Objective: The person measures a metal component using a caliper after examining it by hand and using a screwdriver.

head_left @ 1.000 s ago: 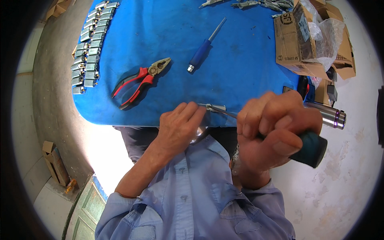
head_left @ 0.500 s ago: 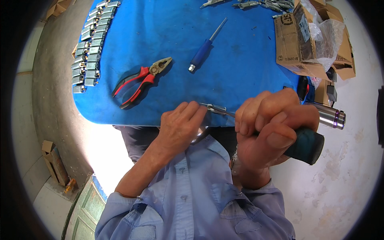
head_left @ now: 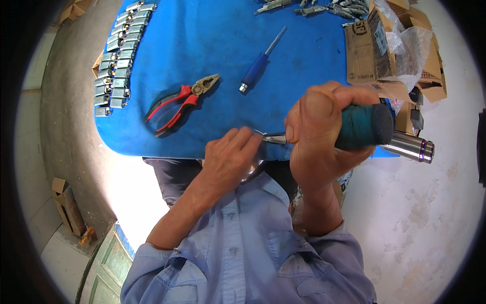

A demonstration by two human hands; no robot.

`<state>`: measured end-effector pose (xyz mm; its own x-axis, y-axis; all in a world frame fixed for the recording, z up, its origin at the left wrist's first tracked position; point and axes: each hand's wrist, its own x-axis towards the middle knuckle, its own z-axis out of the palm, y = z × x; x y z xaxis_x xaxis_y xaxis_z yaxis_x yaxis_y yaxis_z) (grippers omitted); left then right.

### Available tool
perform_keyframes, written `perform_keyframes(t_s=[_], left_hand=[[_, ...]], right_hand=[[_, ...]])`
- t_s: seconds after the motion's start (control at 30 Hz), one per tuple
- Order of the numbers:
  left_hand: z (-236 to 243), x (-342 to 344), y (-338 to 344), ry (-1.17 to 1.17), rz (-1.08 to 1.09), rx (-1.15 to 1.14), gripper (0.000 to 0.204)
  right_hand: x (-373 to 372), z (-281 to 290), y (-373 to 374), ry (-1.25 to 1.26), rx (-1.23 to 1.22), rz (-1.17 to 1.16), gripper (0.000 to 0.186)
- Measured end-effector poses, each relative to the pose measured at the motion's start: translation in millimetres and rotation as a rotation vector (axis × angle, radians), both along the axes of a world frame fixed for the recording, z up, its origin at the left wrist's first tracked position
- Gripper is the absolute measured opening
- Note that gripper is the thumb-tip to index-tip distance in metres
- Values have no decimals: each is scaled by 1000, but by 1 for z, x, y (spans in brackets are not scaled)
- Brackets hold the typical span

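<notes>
My left hand (head_left: 229,161) is closed on a small silvery metal piece (head_left: 274,138) at the near edge of the blue mat (head_left: 192,45), its fingertips hiding part of it. My right hand (head_left: 321,134) grips a dark teal tool handle (head_left: 363,126) with a blackish end. The tool's metal shaft runs toward the piece in my left fingers, partly hidden by my knuckles. Red-and-black pliers (head_left: 188,99) lie left of my hands, jaws pointing away from me. A blue-handled screwdriver (head_left: 257,66) with a thin silver shaft lies farther back, between my hands.
Two rows of small silver blocks (head_left: 121,72) line the mat's left side. Loose metal parts (head_left: 347,9) lie at the back right. An open cardboard box (head_left: 367,53) with plastic wrap and a steel cylinder (head_left: 410,147) are on the right. Another carton (head_left: 68,207) stands on the floor at left.
My right hand has moved up and somewhat left, turning the teal handle so its end sits higher. My left hand has barely moved.
</notes>
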<state>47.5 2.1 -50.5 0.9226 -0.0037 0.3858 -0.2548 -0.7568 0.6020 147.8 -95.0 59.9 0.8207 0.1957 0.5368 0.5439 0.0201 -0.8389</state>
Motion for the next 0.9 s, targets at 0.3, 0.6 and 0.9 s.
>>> perform_keyframes(t_s=[0.3,0.6,0.9], left_hand=[[-4,-1,-3,1,20,20,27],[-5,-2,-3,-7,22,12,25],[-4,-2,-3,0,32,-17,28]], right_hand=[[3,-7,0,-29,39,-40,25],[6,-1,7,-44,44,-20,24],[7,0,19,13,-1,-63,23]])
